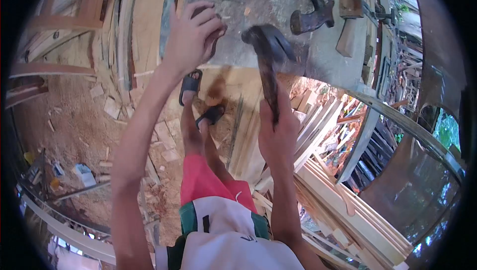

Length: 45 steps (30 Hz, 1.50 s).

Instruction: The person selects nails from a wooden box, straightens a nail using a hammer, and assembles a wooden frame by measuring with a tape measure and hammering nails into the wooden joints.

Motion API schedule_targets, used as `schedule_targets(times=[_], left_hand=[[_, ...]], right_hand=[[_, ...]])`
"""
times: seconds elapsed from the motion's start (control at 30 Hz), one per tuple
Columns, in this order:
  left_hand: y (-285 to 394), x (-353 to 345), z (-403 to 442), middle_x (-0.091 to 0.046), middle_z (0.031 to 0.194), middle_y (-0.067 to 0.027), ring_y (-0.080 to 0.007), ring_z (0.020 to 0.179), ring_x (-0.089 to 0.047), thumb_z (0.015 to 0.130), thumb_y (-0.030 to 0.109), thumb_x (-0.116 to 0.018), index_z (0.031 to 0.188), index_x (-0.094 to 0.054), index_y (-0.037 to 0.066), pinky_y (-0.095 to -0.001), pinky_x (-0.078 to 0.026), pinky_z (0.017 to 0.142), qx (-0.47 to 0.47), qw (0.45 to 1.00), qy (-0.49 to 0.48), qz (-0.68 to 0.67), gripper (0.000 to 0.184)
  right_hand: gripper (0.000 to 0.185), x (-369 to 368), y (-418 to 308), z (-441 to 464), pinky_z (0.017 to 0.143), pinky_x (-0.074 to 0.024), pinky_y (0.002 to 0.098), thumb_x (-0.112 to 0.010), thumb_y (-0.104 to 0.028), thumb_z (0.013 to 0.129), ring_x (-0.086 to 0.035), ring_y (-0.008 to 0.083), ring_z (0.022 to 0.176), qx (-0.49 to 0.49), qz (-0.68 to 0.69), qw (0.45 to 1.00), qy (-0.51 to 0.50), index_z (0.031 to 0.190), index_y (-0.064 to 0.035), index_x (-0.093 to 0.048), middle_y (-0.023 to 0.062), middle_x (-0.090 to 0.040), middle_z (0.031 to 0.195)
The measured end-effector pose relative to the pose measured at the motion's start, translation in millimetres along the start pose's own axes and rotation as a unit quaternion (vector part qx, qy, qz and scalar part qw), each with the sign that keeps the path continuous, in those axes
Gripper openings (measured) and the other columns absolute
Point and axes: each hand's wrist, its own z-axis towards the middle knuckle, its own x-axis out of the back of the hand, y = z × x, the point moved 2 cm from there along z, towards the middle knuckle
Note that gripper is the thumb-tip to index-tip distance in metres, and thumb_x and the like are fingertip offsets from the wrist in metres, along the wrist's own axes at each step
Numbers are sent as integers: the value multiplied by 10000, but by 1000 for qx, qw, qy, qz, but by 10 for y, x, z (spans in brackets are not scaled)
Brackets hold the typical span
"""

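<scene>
Head view has the right hand (278, 133) with its grip closed firmly around the hammer (267, 66), its head above the desk (266, 1) near the front edge, while whether the left hand's (196, 36) half-curled grip holds anything, and how much work is done or left, I cannot tell.

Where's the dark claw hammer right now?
In the head view, the dark claw hammer is held in the right hand, its head seen against the grey workbench.

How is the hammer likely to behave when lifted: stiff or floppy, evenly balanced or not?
The hammer is probably head-heavy, as its broad, dark, metal-looking head sits at one end. It should stay stiff, since the slim handle shows no obvious bend. It may twist if the right hand loosens.
</scene>
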Motion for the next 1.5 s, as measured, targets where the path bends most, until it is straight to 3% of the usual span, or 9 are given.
schedule_targets(times=[0.1,0.33,0.43,0.6,0.8,1.0,1.3,1.4,1.5], left_hand=[[302,18,149,-675,1014,25,-238,1243,-570,877,209,-767,949,-724,180,-621,-295,1071,68,995,53,43,89],[702,-669,667,-695,1066,24,-239,1185,-562,878,228,-758,1007,-747,193,-523,-316,1057,74,997,17,25,134],[662,-330,674,-708,1070,-21,-272,1128,-594,879,191,-756,1050,-757,169,-462,-399,993,106,991,75,21,173],[-140,6,466,-726,990,-75,-299,962,-647,868,116,-768,1057,-765,117,-399,-483,868,145,984,100,25,189],[-153,-68,503,-717,1006,-19,-283,991,-603,887,175,-751,975,-772,127,-413,-466,879,115,991,48,49,103],[142,20,297,-714,957,-61,-292,953,-598,853,90,-770,944,-760,83,-392,-470,841,136,990,22,23,92],[107,51,7,-731,995,-19,-250,1033,-578,808,96,-799,934,-765,99,-370,-435,959,188,982,-7,-25,130],[57,70,0,-736,979,-7,-242,1043,-579,800,103,-804,929,-768,106,-358,-431,976,188,980,-19,-63,134],[23,62,12,-740,946,0,-238,1049,-580,800,105,-804,921,-771,107,-354,-437,973,200,976,-31,-76,126]], right_hand=[[487,258,107,-288,723,-517,376,-584,-150,1025,-651,208,777,-62,34,997,38,1487,-21,-501,166,-684,916],[463,584,585,-736,705,-496,344,-581,-128,1023,-584,178,763,-202,120,970,67,1468,-11,-528,119,-647,913],[375,614,855,-883,501,-366,223,-556,-125,1061,-444,38,577,-141,53,985,86,1419,-14,-546,-46,-488,747],[293,625,893,-1021,506,-371,222,-556,-128,1061,-448,37,571,-173,80,978,91,1329,-10,-579,-46,-495,721],[316,497,897,-1007,514,-395,224,-562,-119,1061,-474,41,575,-227,153,960,60,1361,-20,-568,-43,-515,739],[477,473,777,-926,900,-518,346,-603,-133,1025,-642,180,966,-235,163,957,37,1453,59,-521,149,-708,1090],[483,365,458,-469,838,-523,344,-616,-126,1015,-678,219,892,-115,47,992,-8,1458,42,-521,184,-718,1055],[496,301,255,-303,779,-537,346,-625,-126,1010,-702,233,841,-168,93,980,-44,1475,7,-516,192,-720,1043],[483,225,140,-159,630,-448,260,-574,-114,1033,-547,88,687,-81,96,992,-31,1505,-31,-511,41,-617,850]])
